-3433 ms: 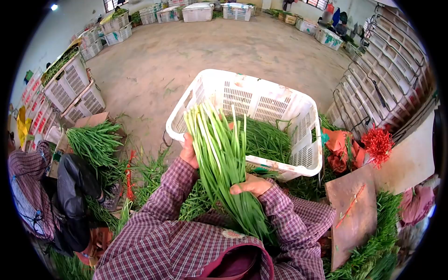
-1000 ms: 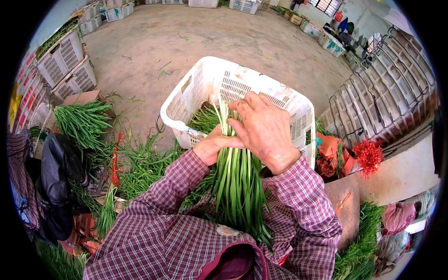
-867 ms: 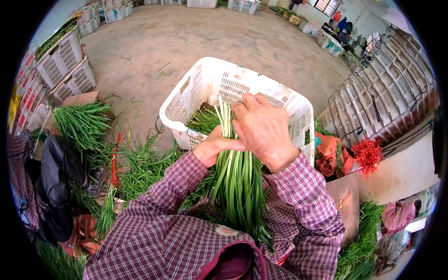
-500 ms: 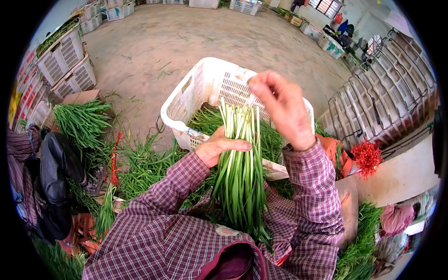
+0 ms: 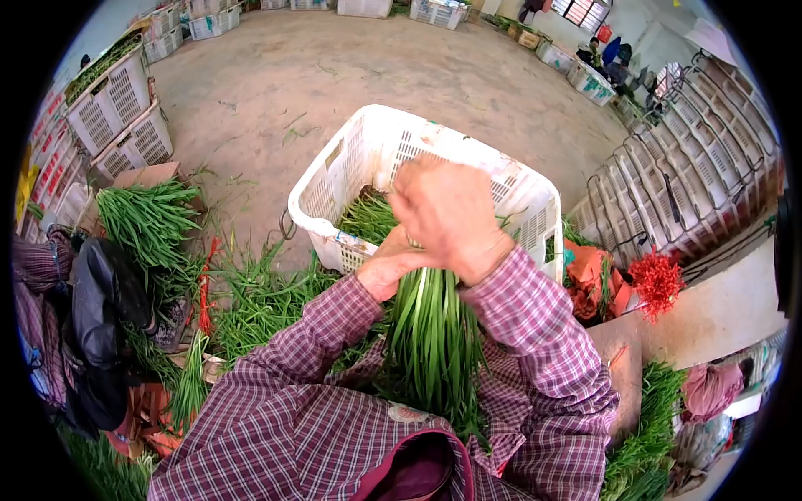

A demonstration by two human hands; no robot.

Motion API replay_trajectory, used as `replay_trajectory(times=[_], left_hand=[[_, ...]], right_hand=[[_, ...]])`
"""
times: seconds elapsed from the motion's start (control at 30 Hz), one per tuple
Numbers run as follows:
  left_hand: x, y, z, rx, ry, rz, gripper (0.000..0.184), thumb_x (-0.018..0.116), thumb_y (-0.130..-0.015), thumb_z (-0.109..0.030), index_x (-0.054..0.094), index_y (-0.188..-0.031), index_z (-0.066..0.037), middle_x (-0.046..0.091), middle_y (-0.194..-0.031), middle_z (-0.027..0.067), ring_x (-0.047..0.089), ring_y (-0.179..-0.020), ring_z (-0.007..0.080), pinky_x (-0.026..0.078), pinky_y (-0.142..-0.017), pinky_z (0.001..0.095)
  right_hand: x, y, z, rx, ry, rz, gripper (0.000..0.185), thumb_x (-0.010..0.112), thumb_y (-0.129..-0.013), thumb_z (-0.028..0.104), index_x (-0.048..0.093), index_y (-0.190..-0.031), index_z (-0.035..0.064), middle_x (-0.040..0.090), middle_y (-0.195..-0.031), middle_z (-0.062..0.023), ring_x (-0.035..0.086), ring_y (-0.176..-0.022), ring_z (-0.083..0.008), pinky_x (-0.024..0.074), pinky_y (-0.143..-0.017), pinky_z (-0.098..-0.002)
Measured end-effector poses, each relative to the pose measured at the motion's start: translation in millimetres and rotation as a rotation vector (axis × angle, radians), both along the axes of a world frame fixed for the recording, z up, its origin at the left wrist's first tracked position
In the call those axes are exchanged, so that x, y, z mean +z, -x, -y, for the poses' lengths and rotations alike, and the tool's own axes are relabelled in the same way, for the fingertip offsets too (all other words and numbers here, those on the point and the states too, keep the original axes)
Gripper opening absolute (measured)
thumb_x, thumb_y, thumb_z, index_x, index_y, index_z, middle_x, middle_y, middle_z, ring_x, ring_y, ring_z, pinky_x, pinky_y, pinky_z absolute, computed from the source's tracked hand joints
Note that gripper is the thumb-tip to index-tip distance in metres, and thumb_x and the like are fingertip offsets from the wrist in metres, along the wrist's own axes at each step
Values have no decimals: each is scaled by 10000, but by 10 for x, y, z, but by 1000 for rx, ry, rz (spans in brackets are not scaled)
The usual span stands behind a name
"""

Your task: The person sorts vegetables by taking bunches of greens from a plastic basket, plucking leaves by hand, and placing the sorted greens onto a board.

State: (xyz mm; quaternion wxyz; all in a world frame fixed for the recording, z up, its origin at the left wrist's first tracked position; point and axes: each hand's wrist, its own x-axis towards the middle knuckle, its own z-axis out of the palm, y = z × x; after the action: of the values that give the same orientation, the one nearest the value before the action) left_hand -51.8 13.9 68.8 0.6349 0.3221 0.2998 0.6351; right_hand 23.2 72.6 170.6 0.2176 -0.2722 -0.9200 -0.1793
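My left hand (image 5: 391, 265) is wrapped round a bunch of garlic chives (image 5: 433, 346), whose green leaves hang down over my lap. Curled over the top of the bunch, my right hand (image 5: 451, 215) covers the pale stem ends and part of my left hand. What its fingers pinch is hidden. Behind both hands stands a white plastic crate (image 5: 311, 219) with slotted walls, and loose chives (image 5: 368, 219) lie in its bottom.
Cut chives (image 5: 271, 313) cover the floor at left, near a heaped pile (image 5: 146, 213) and a seated person's leg (image 5: 104, 288). At right are red ties (image 5: 657, 284), a pale board (image 5: 718, 296) and stacked crates (image 5: 677, 179). More crates (image 5: 113, 96) stand at upper left.
My right hand has come down and left from beside the stem tops, closing over them. My left hand keeps its hold on the bunch.
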Motion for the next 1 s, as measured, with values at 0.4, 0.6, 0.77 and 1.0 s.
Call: replay_trajectory(times=[0.4, 0.6, 0.77, 1.0], left_hand=[[-183, 72, -175, -225, -73, 18, 652, 687, -753, -107, 399, -1331, -12, 598, -1185, 157, 581, -1072, 216, 501, -914, 374], [-186, 104, -157, -271, -97, 117, 675, 674, -753, -100, 368, -1350, -25, 563, -1237, 171, 578, -1083, 241, 487, -931, 366], [-93, 109, -81, -190, -57, 83, 693, 707, -708, -115, 390, -1314, -7, 588, -1166, 148, 586, -1048, 207, 473, -930, 340], [-146, 134, -70, -161, 34, 7, 783, 694, -674, -64, 334, -1367, -17, 539, -1217, 100, 544, -1103, 222, 448, -960, 350]], right_hand=[[1449, 33, -142, 855, 453, -1278, 212, 577, -910, 268, 579, -857, 63, 578, -772, -23, 553, -686, -116, 493, -672, -243], [506, -193, -164, 343, 804, -483, 350, 607, -849, 322, 661, -796, -19, 611, -600, -91, 601, -562, -190, 463, -555, -341], [124, -517, -108, -99, 641, -146, 354, 654, -800, 371, 694, -747, 23, 617, -593, -136, 622, -575, -287, 477, -565, -384], [-66, -493, -140, -14, 686, -254, 328, 654, -809, 306, 655, -740, -15, 570, -559, -115, 572, -499, -205, 436, -514, -353]])
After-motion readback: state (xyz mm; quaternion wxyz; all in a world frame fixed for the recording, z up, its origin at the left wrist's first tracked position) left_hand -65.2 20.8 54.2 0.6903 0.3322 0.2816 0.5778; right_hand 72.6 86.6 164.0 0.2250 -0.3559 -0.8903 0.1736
